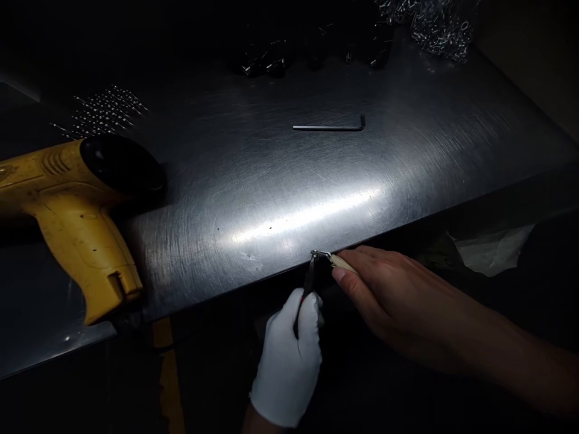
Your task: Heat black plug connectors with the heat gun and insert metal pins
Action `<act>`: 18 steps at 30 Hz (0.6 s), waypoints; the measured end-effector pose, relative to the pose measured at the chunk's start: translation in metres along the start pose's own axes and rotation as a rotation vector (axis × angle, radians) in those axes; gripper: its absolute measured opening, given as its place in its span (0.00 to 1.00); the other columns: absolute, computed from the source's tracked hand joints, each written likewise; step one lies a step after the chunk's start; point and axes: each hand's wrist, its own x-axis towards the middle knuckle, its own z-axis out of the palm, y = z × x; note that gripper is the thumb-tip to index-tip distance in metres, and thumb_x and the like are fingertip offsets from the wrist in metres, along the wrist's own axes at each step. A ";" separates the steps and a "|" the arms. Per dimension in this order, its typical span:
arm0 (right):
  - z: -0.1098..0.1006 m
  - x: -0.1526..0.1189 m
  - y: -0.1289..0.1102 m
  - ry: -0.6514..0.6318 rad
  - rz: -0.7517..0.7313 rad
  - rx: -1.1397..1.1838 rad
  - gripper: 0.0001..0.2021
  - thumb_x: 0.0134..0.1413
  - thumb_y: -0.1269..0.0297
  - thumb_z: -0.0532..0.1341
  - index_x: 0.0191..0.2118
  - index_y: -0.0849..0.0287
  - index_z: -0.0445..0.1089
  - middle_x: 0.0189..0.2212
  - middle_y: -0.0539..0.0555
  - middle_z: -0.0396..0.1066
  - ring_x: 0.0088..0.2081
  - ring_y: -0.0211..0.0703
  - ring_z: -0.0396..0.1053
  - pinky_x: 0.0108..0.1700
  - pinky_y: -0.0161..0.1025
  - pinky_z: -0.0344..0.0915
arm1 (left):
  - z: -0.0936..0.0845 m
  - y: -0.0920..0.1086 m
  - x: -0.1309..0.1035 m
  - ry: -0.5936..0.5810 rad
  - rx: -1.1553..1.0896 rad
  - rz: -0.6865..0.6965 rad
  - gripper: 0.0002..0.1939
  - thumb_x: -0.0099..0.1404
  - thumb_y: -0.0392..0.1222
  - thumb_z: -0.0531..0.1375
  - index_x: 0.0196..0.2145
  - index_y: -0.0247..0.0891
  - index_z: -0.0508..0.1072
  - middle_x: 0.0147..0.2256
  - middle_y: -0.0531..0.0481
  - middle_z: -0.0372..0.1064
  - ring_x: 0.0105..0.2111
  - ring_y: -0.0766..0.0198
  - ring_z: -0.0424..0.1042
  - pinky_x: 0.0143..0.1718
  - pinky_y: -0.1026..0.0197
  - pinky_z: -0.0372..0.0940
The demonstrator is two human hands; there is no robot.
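My left hand point(289, 355), in a white glove, is closed around a dark slim tool point(310, 278) that looks like tweezers or pliers. At the tool's upper end sits a small shiny metal part point(315, 253), by the metal table's front edge. Bare and to the right, my right hand point(384, 289) pinches a cream-coloured handle point(344, 264). A thin bent metal tip point(326, 255) reaches from that handle to the small part. The fingers of my right hand beneath the handle are partly hidden.
On the metal table point(253, 181), a yellow heat-gun-like tool point(76, 223) lies left. A hex key point(328, 128) lies further back. Small metal pins point(106, 113) are at back left, bagged metal parts point(443, 30) at back right. Dark containers point(314, 51) line the back.
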 end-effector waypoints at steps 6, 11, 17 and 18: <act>0.001 -0.002 0.000 0.004 -0.019 -0.027 0.17 0.75 0.59 0.46 0.37 0.55 0.68 0.34 0.51 0.73 0.34 0.40 0.70 0.37 0.42 0.66 | -0.005 0.001 0.000 -0.045 -0.004 -0.015 0.21 0.76 0.57 0.47 0.31 0.41 0.64 0.26 0.55 0.61 0.26 0.67 0.61 0.29 0.64 0.61; 0.001 -0.001 -0.002 -0.012 -0.015 -0.027 0.18 0.75 0.60 0.45 0.37 0.55 0.68 0.31 0.50 0.73 0.30 0.38 0.70 0.34 0.40 0.66 | -0.014 0.005 0.002 -0.119 0.013 -0.017 0.22 0.76 0.57 0.46 0.32 0.41 0.65 0.26 0.54 0.61 0.27 0.67 0.61 0.30 0.63 0.60; 0.000 0.005 0.001 -0.034 -0.019 -0.055 0.19 0.74 0.58 0.45 0.33 0.55 0.66 0.26 0.48 0.71 0.23 0.36 0.65 0.25 0.38 0.61 | -0.024 0.014 0.002 -0.197 0.003 -0.034 0.20 0.76 0.56 0.47 0.33 0.41 0.67 0.24 0.54 0.60 0.24 0.66 0.60 0.26 0.62 0.57; 0.000 0.006 0.002 -0.040 -0.018 -0.053 0.20 0.74 0.57 0.45 0.32 0.55 0.66 0.24 0.47 0.70 0.22 0.35 0.65 0.24 0.38 0.60 | -0.025 0.015 0.002 -0.211 -0.007 -0.042 0.20 0.76 0.56 0.47 0.34 0.41 0.67 0.24 0.54 0.60 0.24 0.66 0.60 0.27 0.62 0.57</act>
